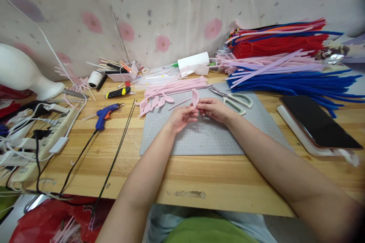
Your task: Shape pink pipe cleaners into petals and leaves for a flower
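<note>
Both hands meet above the grey cutting mat (199, 136). My left hand (180, 117) and my right hand (213, 109) pinch the base of a pink pipe-cleaner petal loop (195, 97) that stands upright between the fingertips. Several finished pink petals (154, 104) lie at the mat's far left corner. A bundle of straight pink pipe cleaners (176, 85) lies just beyond them. Green-handled scissors (234, 99) rest to the right of my right hand.
A blue glue gun (106, 114), a yellow-black cutter (118, 92) and a power strip (42, 133) with cables lie at left. Stacks of red, pink and blue pipe cleaners (285, 64) fill the back right. A dark tablet (319, 122) sits at right.
</note>
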`<control>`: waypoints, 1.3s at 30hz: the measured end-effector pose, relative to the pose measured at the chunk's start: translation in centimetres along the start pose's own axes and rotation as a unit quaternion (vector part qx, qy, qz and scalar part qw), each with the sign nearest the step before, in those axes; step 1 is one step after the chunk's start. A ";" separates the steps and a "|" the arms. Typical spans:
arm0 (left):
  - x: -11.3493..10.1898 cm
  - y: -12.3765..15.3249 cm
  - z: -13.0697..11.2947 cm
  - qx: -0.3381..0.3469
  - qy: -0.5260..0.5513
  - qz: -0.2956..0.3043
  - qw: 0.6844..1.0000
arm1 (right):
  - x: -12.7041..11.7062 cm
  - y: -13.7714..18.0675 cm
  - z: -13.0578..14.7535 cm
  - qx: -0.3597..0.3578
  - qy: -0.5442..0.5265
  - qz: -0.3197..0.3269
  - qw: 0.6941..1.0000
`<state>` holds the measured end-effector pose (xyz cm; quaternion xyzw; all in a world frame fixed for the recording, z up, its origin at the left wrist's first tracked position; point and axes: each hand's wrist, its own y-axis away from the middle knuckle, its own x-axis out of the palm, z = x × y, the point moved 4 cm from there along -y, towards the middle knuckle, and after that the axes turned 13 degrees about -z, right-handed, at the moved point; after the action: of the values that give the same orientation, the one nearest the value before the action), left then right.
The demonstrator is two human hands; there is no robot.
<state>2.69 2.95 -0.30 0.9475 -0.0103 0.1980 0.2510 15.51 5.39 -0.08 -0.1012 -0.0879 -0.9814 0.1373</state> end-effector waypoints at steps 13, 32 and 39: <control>0.5 0.2 0.1 -0.015 0.021 0.054 0.998 | 0.2 -0.1 0.2 0.004 -0.010 0.012 1.000; 1.2 0.4 0.3 0.069 0.008 0.020 0.997 | 1.3 0.2 0.7 -0.059 -0.022 -0.041 0.997; 1.2 0.5 0.4 0.047 0.035 0.009 0.998 | 1.2 0.0 0.0 -0.039 -0.050 -0.022 0.998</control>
<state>3.93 2.38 0.06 0.9505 -0.0012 0.2334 0.2050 14.38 5.05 0.22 -0.1538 -0.0581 -0.9806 0.1070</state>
